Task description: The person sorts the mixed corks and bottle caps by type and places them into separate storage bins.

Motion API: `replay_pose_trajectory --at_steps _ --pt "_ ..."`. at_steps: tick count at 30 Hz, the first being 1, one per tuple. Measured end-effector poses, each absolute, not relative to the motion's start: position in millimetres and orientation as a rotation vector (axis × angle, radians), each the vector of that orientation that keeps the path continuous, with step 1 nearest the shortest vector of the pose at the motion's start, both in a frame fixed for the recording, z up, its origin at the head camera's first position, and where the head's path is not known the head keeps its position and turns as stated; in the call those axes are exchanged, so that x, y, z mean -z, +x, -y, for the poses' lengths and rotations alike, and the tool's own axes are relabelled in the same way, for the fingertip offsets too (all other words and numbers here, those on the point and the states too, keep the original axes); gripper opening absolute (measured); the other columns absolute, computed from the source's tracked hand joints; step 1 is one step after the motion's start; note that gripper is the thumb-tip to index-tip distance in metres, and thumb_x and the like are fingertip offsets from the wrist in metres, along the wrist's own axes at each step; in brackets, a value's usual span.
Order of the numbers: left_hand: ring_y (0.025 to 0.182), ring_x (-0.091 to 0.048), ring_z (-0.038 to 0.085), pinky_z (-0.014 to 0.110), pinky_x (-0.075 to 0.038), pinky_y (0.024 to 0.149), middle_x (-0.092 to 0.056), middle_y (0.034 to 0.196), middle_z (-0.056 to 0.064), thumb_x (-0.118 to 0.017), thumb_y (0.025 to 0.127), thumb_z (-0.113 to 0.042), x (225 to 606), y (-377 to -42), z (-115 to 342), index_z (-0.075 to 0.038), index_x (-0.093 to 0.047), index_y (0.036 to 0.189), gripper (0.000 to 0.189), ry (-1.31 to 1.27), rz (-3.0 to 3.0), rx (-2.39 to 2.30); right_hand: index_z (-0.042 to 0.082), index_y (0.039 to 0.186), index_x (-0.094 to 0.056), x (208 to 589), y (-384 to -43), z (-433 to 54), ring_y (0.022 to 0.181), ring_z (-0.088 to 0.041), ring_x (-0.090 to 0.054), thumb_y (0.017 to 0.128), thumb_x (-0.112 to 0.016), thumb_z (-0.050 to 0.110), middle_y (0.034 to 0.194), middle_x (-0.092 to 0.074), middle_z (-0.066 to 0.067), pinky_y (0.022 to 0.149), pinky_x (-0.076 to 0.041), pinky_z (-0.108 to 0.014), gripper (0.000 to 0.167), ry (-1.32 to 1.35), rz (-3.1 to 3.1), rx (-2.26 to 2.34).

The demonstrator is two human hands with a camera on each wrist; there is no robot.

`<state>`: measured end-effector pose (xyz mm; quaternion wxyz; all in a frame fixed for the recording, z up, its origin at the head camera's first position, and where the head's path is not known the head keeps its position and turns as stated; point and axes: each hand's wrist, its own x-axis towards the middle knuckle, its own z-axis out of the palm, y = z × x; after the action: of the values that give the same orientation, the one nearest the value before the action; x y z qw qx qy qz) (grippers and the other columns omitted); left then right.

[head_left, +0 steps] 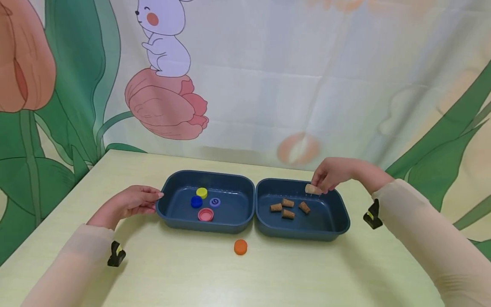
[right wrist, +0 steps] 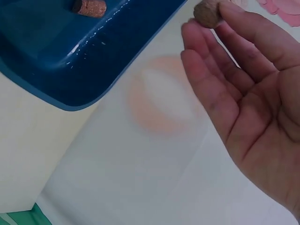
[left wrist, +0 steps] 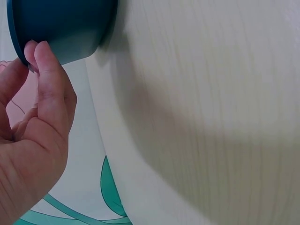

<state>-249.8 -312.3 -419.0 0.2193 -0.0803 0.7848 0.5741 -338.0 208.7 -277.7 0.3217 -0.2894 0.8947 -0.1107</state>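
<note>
My left hand (head_left: 132,201) pinches the left end of a dark blue tray (head_left: 215,227), its thumb and fingertips at the rim; the left wrist view shows the same grip up close. In that tray lie a yellow cap (head_left: 201,193), a blue cap (head_left: 196,201), a purple cap (head_left: 215,202) and a pink cap (head_left: 206,214). Over the far right part of a second blue tray (head_left: 299,233), my right hand (head_left: 333,174) holds a cork (head_left: 313,189) between thumb and fingers. Several other corks (head_left: 288,214) lie on that tray's floor.
An orange cap (head_left: 240,247) lies on the pale wooden table (head_left: 184,268), in front of where the two trays meet side by side. Behind the table hangs a printed cloth (head_left: 245,85) with flowers and a rabbit.
</note>
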Motion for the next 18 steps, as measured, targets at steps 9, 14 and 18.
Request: replay_pose_trajectory --at_steps 9,14,18 --pt "0.074 -0.064 0.005 0.019 -0.061 0.073 -0.064 0.082 -0.006 -0.053 0.107 -0.022 418.1 -250.7 312.7 0.013 -0.041 0.142 0.051 -0.232 -2.177 -1.580 0.002 0.115 -0.073 295.1 -355.1 -192.7 0.085 -0.008 -0.065 0.096 -0.070 0.016 0.095 -0.073 -0.001 0.087 -0.061 -0.030 0.023 -0.584 -2.307 0.191" --pt "0.074 -0.065 0.006 0.020 -0.062 0.073 -0.066 0.082 -0.005 -0.054 0.107 -0.022 418.7 -250.6 313.5 0.013 -0.043 0.140 0.049 -0.234 -2.183 -1.584 0.006 0.108 -0.075 311.3 -363.9 -190.7 0.082 -0.007 -0.064 0.096 -0.071 0.017 0.091 -0.071 0.003 0.084 -0.059 -0.026 0.017 -0.510 -2.297 0.188" --pt "0.073 -0.065 0.005 0.019 -0.061 0.072 -0.066 0.080 -0.006 -0.055 0.107 -0.021 420.2 -249.9 314.4 0.011 -0.050 0.134 0.042 -0.211 -2.179 -1.606 0.006 0.107 -0.075 324.6 -368.7 -188.5 0.083 -0.007 -0.063 0.096 -0.069 0.014 0.093 -0.071 0.002 0.087 -0.059 -0.027 0.015 -0.475 -2.288 0.185"
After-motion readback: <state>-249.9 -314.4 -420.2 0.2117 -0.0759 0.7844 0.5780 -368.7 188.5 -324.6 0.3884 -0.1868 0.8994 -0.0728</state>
